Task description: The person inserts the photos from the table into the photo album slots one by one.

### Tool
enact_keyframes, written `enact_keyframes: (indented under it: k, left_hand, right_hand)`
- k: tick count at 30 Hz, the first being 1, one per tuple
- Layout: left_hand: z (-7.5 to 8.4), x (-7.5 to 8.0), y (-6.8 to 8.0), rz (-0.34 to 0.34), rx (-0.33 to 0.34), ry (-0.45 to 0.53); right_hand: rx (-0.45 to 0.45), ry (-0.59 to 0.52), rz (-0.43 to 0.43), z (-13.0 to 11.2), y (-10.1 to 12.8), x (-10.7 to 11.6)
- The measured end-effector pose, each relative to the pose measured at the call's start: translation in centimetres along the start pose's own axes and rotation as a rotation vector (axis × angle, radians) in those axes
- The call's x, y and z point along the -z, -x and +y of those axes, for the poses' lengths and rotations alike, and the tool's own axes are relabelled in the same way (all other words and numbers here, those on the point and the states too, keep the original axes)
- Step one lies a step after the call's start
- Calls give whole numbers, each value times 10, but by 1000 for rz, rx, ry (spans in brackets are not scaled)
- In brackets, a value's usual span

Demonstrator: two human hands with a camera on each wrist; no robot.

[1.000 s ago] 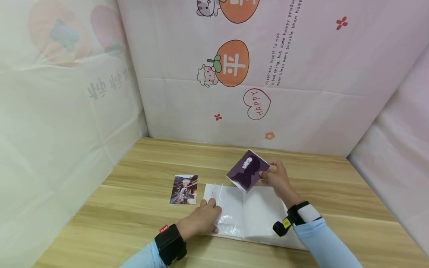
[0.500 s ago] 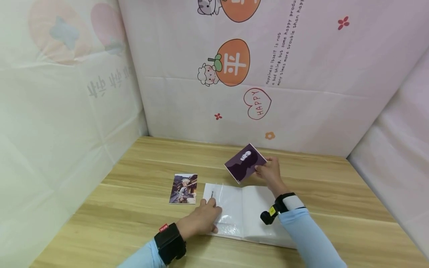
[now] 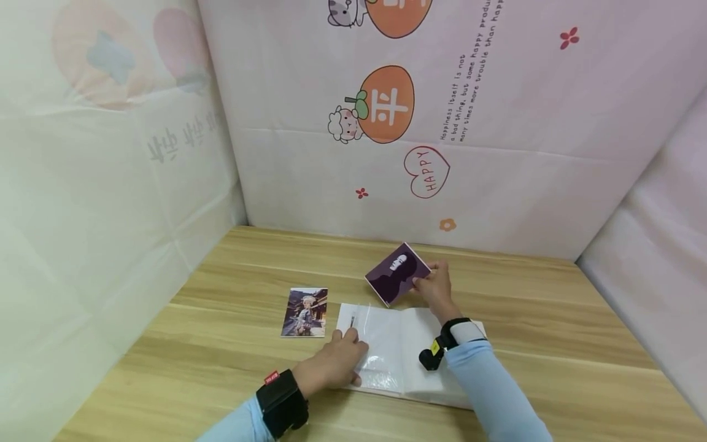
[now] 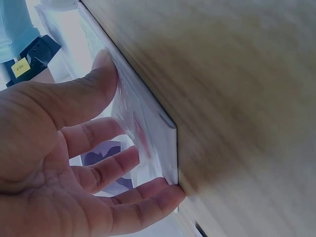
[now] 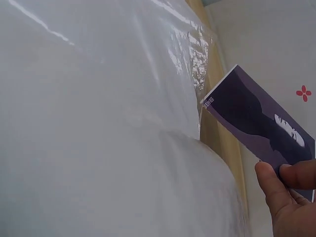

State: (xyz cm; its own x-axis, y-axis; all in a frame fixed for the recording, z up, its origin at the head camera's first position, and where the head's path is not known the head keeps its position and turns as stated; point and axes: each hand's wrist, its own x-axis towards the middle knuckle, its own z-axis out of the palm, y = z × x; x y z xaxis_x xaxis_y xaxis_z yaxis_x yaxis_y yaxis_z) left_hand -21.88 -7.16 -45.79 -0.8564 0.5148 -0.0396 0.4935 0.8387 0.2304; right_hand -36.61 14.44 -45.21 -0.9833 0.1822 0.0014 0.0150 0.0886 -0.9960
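Near the far edge of the open album (image 3: 381,347), the right hand (image 3: 436,288) reaches forward, its forearm slanting over the right page, thumb and fingers pinching the corner of a purple portrait photo (image 3: 396,276) that tilts out to their left. At the album's left edge, the left hand (image 3: 334,357) rests loosely spread, fingers gently bent and only touching the album. I count two photos and one album: the second photo (image 3: 305,313) lies flat just beyond the left hand's fingertips, and clear film covers the white page beside that hand.
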Motion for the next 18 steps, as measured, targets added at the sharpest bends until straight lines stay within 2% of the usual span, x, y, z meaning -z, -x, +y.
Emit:
enact_keyframes:
  k: [18]
  left_hand:
    - [1, 2, 2, 15, 6, 11]
  right_hand:
    - [-11, 103, -76, 7, 0, 2]
